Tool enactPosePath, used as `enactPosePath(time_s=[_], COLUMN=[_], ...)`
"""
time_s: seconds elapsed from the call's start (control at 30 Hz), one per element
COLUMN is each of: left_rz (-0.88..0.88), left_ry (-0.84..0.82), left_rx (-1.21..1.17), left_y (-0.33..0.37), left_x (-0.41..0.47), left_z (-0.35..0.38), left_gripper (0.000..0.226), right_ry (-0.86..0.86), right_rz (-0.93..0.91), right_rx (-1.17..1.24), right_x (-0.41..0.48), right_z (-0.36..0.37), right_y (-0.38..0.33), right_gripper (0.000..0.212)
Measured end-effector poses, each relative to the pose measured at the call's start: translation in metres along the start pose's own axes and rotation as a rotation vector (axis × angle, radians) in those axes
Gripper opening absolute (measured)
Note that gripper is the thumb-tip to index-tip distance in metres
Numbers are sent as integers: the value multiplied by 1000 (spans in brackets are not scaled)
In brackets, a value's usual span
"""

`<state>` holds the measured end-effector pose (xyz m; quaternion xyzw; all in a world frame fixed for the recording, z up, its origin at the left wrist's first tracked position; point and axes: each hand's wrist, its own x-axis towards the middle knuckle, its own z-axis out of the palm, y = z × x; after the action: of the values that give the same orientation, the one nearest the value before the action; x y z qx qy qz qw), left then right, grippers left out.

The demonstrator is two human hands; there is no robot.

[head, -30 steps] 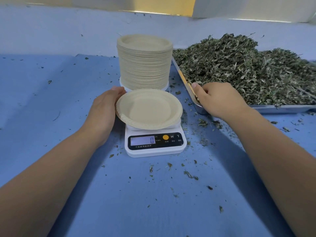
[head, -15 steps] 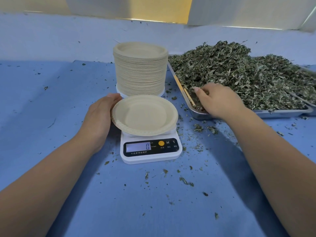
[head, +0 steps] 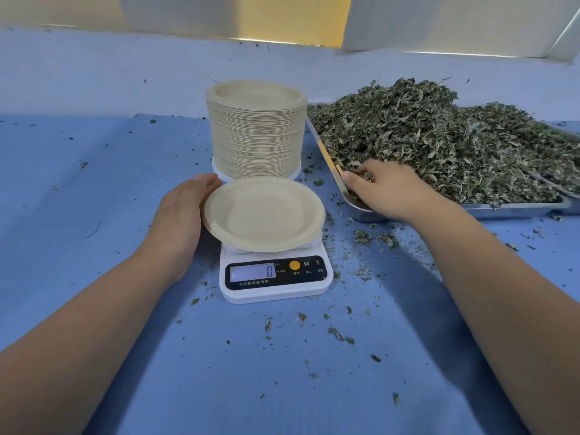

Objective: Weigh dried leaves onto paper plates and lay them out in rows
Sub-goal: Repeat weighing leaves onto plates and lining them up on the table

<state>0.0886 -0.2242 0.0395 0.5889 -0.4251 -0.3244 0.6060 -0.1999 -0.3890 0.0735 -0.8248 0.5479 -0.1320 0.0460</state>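
Observation:
An empty beige paper plate (head: 263, 213) lies on a white kitchen scale (head: 275, 277) whose display reads 0. My left hand (head: 180, 211) rests against the plate's left rim with fingers nearly straight. Behind the scale stands a tall stack of paper plates (head: 256, 130). To the right, a metal tray (head: 518, 208) holds a big heap of dried leaves (head: 439, 142). My right hand (head: 386, 189) is in the tray's near left corner, fingers curled into the leaves and closing on a bunch of them.
The table is covered in blue cloth (head: 94, 199), with leaf crumbs scattered in front of and to the right of the scale. A pale wall runs along the back edge. A second tray edge (head: 565, 189) peeks in at the far right.
My right hand moved from the tray's rim into the leaf heap and curled into the leaves. The left hand stayed at the plate's rim. The view shifted slightly.

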Motion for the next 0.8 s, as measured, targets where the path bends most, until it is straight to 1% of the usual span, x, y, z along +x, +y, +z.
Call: enactPosePath(time_s=[0.03, 0.07, 0.13, 0.17, 0.23, 0.33, 0.37, 0.4, 0.43, 0.47, 0.53, 0.57, 0.6, 0.63, 0.67, 0.7, 0.8], left_rz=[-3, -4, -3, -4, -1, 0, 1, 4, 7, 10, 7, 6, 5, 5, 3, -3, -3], left_ry=[0, 0, -2, -2, 0, 0, 0, 1, 0, 2, 8, 9, 8, 7, 10, 15, 19], left_rx=[3, 6, 19, 25, 30, 32, 36, 38, 41, 39, 35, 36, 36, 36, 32, 31, 42], left_y=[0, 0, 1, 0, 0, 1, 1, 2, 2, 2, 3, 4, 4, 4, 4, 4, 5], left_x=[0, -1, -1, -1, 0, -1, -1, -2, -2, -3, -3, -4, -4, -4, -4, -4, -4], left_z=[0, 0, 1, 1, 0, 1, 1, 1, 1, 1, 2, 2, 2, 2, 3, 3, 2], left_gripper=[32, 32, 31, 32, 32, 32, 31, 31, 31, 31, 31, 30, 31, 30, 30, 30, 30], right_ry=[-112, -184, -232, -220, -151, 38, 102, 146, 157, 126, -44, -139, -209, -234, -213, -166, -32], right_rz=[7, 0, -47, -72, -105, -92, -78, -67, -54, -38, 8, 23, 25, 13, -13, -41, -104], right_rx=[7, 19, 4, -24, -60, -56, -41, -30, -30, -42, -62, -71, -80, -89, -97, -103, -128], right_x=[-2, -4, -8, -10, -12, -14, -15, -15, -14, -12, -10, -10, -10, -10, -9, -9, -15], right_z=[0, 1, 1, 2, 4, 7, 6, 6, 5, 6, 5, 4, 4, 4, 6, 7, 11], right_y=[-3, -6, -11, -13, -14, -14, -14, -15, -16, -18, -23, -25, -25, -24, -22, -21, -21], right_gripper=[81, 89, 97, 95, 79, 59, 56, 58, 65, 74, 92, 95, 95, 89, 78, 73, 63])
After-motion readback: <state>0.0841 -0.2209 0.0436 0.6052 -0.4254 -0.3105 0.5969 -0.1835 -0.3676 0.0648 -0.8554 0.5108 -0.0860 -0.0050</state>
